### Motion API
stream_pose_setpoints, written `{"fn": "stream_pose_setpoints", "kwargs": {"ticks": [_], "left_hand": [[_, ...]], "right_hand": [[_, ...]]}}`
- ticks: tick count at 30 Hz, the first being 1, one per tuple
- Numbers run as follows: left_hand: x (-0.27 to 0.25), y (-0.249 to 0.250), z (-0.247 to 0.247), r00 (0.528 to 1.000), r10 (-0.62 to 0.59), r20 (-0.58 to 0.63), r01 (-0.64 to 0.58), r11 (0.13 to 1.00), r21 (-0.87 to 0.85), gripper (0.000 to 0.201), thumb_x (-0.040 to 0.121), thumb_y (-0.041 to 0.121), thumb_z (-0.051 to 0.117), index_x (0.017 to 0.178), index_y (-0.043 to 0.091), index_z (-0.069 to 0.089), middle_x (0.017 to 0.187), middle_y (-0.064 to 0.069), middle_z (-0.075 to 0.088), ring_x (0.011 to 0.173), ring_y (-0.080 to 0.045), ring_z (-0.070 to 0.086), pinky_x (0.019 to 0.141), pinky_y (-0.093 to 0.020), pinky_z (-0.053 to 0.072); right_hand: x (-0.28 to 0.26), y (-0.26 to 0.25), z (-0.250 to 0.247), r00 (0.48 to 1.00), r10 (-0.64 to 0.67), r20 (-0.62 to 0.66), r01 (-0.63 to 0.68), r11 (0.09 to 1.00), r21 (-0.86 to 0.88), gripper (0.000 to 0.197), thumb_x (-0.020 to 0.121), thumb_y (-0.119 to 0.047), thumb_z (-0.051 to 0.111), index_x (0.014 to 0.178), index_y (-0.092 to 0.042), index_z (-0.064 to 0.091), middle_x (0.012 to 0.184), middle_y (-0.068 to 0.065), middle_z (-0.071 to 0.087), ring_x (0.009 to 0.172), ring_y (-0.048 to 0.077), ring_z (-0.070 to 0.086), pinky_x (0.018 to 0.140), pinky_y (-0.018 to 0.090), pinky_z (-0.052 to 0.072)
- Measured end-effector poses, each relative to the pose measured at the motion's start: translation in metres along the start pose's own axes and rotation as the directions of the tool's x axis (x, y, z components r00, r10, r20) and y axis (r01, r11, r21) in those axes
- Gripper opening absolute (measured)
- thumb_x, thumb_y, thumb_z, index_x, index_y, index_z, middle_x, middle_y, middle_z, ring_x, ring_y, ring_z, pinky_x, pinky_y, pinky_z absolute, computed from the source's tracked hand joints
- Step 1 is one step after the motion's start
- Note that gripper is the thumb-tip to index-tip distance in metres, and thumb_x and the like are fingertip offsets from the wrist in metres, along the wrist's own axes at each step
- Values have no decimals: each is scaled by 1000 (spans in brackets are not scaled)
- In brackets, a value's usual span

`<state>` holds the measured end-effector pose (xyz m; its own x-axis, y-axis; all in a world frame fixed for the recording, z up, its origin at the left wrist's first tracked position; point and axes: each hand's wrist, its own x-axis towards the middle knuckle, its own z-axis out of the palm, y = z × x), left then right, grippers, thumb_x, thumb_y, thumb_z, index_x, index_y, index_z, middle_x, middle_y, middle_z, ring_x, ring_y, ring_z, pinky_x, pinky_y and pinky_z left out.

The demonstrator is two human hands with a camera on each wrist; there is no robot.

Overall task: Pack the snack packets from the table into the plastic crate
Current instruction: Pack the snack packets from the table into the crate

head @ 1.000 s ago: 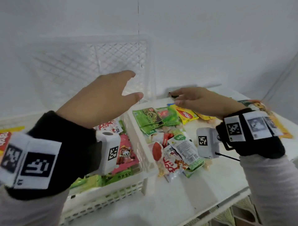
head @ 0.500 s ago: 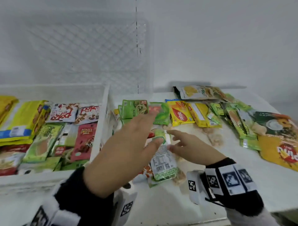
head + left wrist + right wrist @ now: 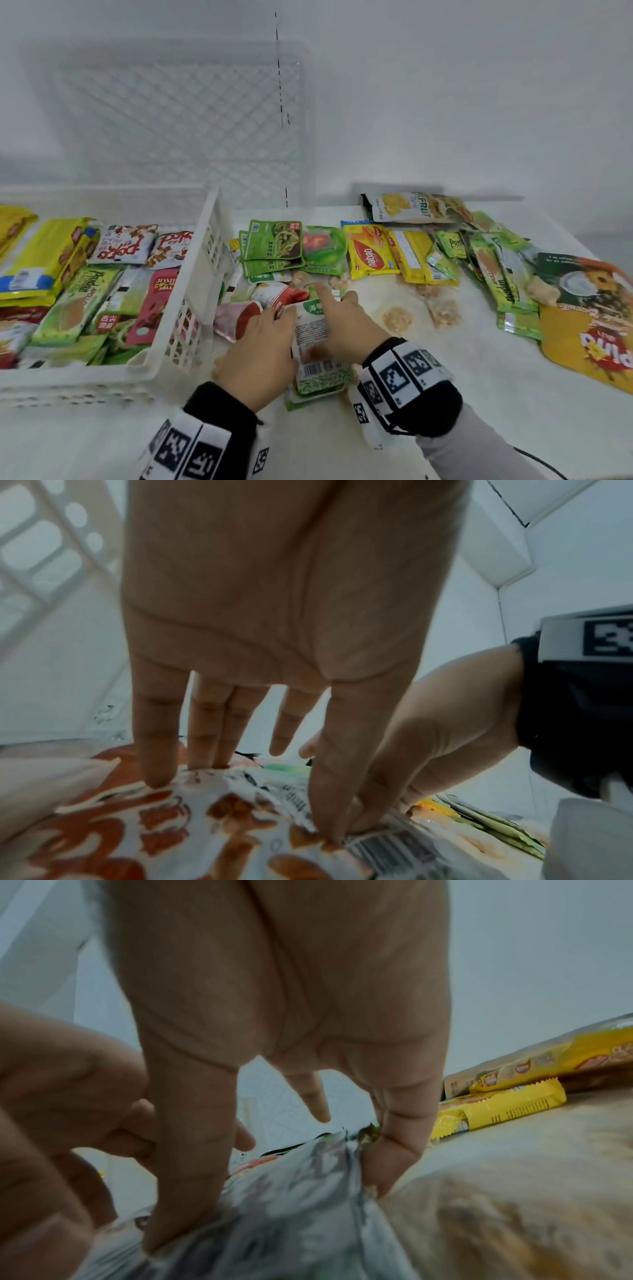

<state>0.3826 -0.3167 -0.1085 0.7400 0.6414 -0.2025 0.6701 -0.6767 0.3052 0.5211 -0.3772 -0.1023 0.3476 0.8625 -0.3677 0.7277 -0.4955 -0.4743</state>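
Observation:
A white plastic crate (image 3: 191,274) on the left holds several snack packets (image 3: 78,301). Just right of its wall lies a small pile of packets. My right hand (image 3: 337,308) grips the top green-and-white packet (image 3: 317,346) across its width, thumb on one edge and a curled finger on the other, as the right wrist view shows on the silvery packet (image 3: 308,1253) under my right hand (image 3: 274,1218). My left hand (image 3: 274,317) lies with straight fingers on a red-and-white packet (image 3: 205,831), its thumb pressing beside the barcode; the left wrist view shows this left hand (image 3: 240,804).
More packets lie across the table: green ones (image 3: 274,240), yellow ones (image 3: 371,253), and a large orange bag (image 3: 589,329) at the right edge. A second white crate (image 3: 178,120) stands on end against the back wall. Bare tabletop (image 3: 479,394) shows at the front right.
Both hands have come down from above the crate and table onto the pile beside the crate. The right hand has taken hold of the green-and-white packet.

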Motion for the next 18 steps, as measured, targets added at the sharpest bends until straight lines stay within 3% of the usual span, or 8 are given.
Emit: {"fn": "stream_pose_setpoints", "kwargs": {"ticks": [4,6,9,11,13,16,18], "left_hand": [[4,-2,4,999,0,-41,0,1000,-15,70,83,22,58,144,20,24,136,-4,34,127,-23,32,103,-35,35],[7,-4,3,996,4,-93,-11,997,-76,60,84,22,59,139,18,35,130,-3,41,124,-21,36,102,-31,33],[8,-7,-2,989,-5,-147,-25,979,-203,50,86,19,60,133,18,45,126,-3,46,121,-18,40,98,-26,30],[8,-10,-5,987,-12,-160,-25,974,-227,50,87,21,60,135,17,44,128,-2,47,121,-16,40,97,-25,30],[7,-14,-5,988,-9,-152,-23,978,-208,53,86,24,63,135,18,43,128,-3,46,120,-17,39,94,-23,28],[6,-15,-5,992,-12,-122,-12,982,-189,59,84,27,65,137,18,40,129,-3,44,122,-17,36,90,-20,24],[6,-12,-4,993,-10,-117,-10,986,-167,59,84,27,65,137,19,39,130,-3,42,123,-19,36,97,-25,27]], "right_hand": [[4,2,-1,999,-11,-30,13,996,93,105,73,-27,77,148,-31,4,133,22,30,111,40,50,90,39,47],[6,5,-2,995,-44,-86,59,983,175,104,73,-21,76,149,-28,5,126,19,43,101,32,56,75,29,48],[5,12,-6,984,-64,-164,125,909,398,98,70,-4,74,146,-25,16,103,4,60,75,13,63,55,18,51],[3,20,-11,972,-26,-234,157,812,562,93,67,7,73,139,-28,25,101,3,60,77,16,66,59,27,58],[0,31,-17,946,56,-318,202,665,719,86,66,13,73,129,-30,33,111,8,56,88,24,66,69,40,59],[-4,46,-24,896,150,-418,305,476,825,75,69,16,71,117,-33,40,115,3,52,87,14,66,62,30,57],[-5,52,-28,877,194,-440,342,391,855,72,69,16,71,110,-37,44,118,7,54,94,18,64,62,28,56]]}}
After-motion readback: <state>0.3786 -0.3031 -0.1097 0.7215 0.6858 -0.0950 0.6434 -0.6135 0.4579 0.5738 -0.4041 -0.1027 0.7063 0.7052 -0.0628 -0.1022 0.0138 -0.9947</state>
